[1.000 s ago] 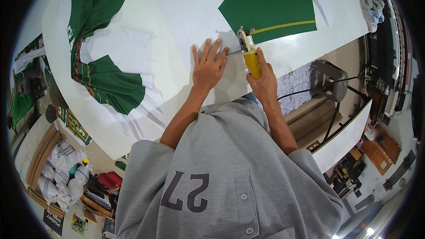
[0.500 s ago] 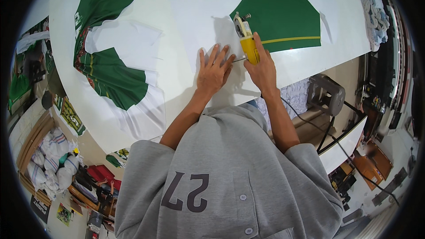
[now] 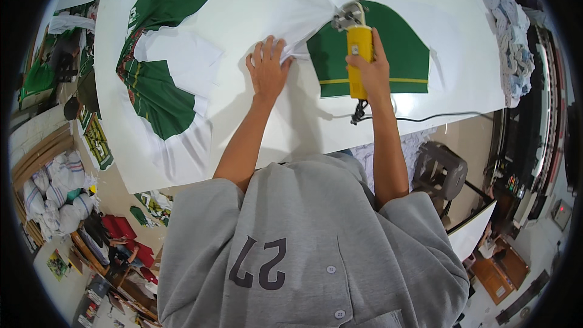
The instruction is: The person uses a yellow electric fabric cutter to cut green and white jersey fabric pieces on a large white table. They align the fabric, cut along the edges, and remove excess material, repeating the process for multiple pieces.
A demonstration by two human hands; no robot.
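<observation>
In the upper centre of the frame, the right hand (image 3: 371, 73) wraps closed around the yellow electric cutter (image 3: 358, 54) on the green panel (image 3: 398, 54), while the left hand (image 3: 267, 70) presses open, spread fingers on the white fabric (image 3: 261, 0) to keep it flat.

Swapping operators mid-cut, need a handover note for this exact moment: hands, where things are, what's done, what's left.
Left hand: flat, palm down, pinning the white sheet just left of the cutter.
Right hand: gripped round the yellow electric cutter, blade end at the top edge of the green panel; its cord trails off the right of the table.
Done: white sheet lifted and bunched by the blade.
Left: panel's right and bottom edges appear uncut. More green pieces lie at left.
</observation>
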